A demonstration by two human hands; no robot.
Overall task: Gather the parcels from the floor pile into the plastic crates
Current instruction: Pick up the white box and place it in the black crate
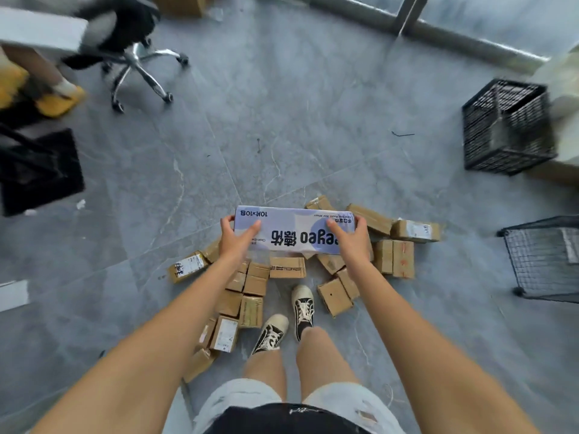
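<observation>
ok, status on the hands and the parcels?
Left hand and right hand grip the ends of the long purple pack. Brown parcels still piled on the floor. Black crate far right; path open.

The long box (294, 230) is pale lilac and white with dark navy lettering. The parcels (250, 286) are brown cardboard, some with white labels. The crates (507, 126) are black mesh. The floor (282, 120) is grey, veined marble-like.
</observation>
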